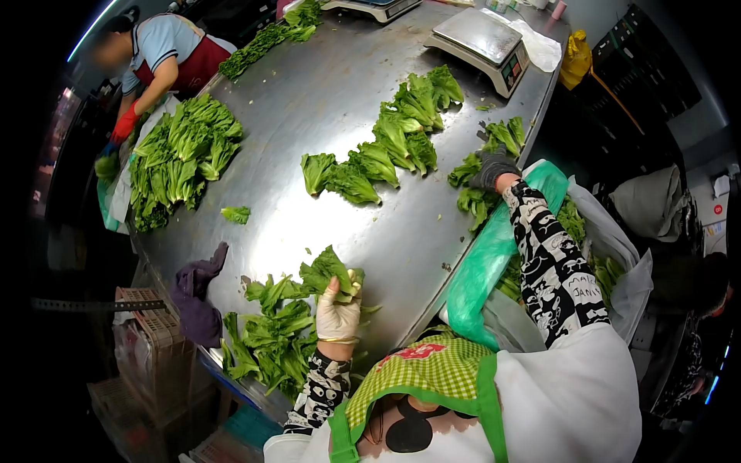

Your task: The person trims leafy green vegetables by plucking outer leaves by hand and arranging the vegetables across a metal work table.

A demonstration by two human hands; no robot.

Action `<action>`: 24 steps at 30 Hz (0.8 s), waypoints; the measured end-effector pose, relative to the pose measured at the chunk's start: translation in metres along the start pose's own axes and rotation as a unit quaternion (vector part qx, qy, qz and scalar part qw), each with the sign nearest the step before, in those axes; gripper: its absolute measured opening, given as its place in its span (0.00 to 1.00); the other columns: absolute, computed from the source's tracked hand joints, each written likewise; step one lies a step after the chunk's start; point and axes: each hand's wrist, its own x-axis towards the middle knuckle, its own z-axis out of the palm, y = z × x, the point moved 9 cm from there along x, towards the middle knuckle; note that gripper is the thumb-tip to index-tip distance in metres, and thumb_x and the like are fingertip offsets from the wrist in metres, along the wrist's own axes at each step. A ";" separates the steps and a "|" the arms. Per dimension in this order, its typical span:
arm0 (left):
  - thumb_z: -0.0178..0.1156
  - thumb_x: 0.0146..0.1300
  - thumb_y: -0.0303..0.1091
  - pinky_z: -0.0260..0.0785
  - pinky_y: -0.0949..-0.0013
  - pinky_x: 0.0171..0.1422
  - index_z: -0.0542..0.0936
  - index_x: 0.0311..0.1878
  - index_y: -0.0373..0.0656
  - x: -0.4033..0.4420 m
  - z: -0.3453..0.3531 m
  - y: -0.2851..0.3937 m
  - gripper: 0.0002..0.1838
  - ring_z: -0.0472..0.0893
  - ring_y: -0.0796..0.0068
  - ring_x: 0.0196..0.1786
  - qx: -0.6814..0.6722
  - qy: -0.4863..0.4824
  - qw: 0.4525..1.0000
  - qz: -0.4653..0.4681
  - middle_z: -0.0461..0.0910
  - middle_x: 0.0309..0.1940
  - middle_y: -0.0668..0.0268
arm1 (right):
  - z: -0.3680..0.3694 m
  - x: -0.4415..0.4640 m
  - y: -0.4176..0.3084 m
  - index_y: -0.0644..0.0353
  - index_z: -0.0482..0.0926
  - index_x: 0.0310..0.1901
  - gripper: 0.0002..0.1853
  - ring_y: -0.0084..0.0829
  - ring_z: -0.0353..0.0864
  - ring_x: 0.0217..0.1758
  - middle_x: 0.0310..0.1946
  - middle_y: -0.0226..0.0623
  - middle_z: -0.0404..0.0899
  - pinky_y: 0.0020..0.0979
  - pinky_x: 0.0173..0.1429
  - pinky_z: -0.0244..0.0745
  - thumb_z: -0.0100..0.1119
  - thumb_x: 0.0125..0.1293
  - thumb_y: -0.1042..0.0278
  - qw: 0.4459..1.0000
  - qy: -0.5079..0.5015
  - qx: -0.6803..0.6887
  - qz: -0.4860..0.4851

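My left hand (337, 311), in a pale glove, is closed around a small bunch of green leaves (324, 272). Beside and below it, a loose heap of leaves (274, 347) lies at the table's near edge. At the right edge of the table, my right hand (494, 168) wears a dark grey glove and touches leafy greens (505, 136); its fingers are partly hidden among them. More loose leaves (475, 202) lie just below that hand. A diagonal row of lettuce heads (394, 139) runs across the middle of the metal table (270, 170).
A scale (480, 38) stands at the back right. A co-worker (174, 50) leans over at the back left, near a lettuce pile (185, 147). A purple cloth (197, 297) hangs over the left edge. A green-rimmed bag (482, 285) of greens sits under my right arm.
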 end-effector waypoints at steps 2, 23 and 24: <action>0.64 0.61 0.26 0.76 0.63 0.48 0.76 0.48 0.33 -0.004 -0.002 0.005 0.14 0.82 0.62 0.45 -0.011 -0.007 1.000 0.006 0.82 0.43 0.54 | -0.003 0.003 0.013 0.50 0.72 0.62 0.39 0.51 0.67 0.67 0.63 0.57 0.66 0.42 0.67 0.66 0.70 0.47 0.47 1.000 0.018 0.008 0.005; 0.61 0.63 0.26 0.77 0.57 0.51 0.76 0.48 0.33 -0.027 0.094 0.038 0.12 0.81 0.61 0.50 -0.064 -0.093 0.993 0.028 0.81 0.44 0.55 | 0.001 -0.078 -0.125 0.59 0.72 0.61 0.35 0.46 0.73 0.59 0.55 0.49 0.75 0.40 0.65 0.67 0.59 0.61 0.40 0.925 0.112 0.245 -0.269; 0.62 0.62 0.25 0.77 0.57 0.52 0.76 0.47 0.33 -0.024 0.091 0.037 0.12 0.81 0.60 0.50 -0.078 -0.093 0.992 0.023 0.80 0.44 0.54 | -0.005 -0.050 -0.098 0.57 0.71 0.62 0.34 0.46 0.72 0.60 0.58 0.49 0.73 0.40 0.67 0.65 0.61 0.59 0.43 0.956 0.137 0.169 -0.198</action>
